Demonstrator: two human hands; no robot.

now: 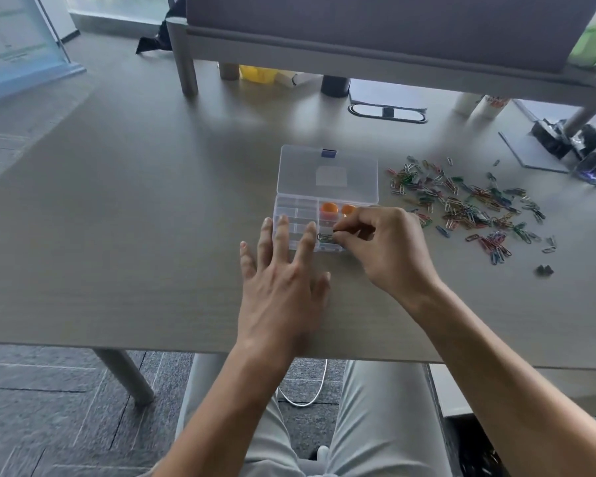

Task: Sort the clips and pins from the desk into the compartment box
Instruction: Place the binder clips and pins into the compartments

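- Pinched between the thumb and curled fingers of the right hand (384,242), a silver paper clip (325,237) is held over a near-right compartment of the compartment box (291,215)
- Straight, spread fingers are shown by the left hand (283,287), which holds nothing; its fingertips are laid on the near-left part of the box, while the palm is seen over the desk (135,218)
- The box, of clear plastic, is set near the middle of the desk with its lid (329,173) folded back flat on the far side
- Two orange round pieces (338,208) are seen in the far-right compartments; whether they are pins cannot be told
- A loose heap of coloured paper clips (461,201) is spread on the desk to the right of the box, well apart from the left hand
- A small dark clip (544,269) is seen alone at the near-right edge of that heap
- Black items in clear wrapping (578,146) are placed at the far-right of the desk
- A grey raised shelf (375,39) is stood across the far side of the desk, with a yellow object (257,73) and a dark cylinder (335,86) beneath it
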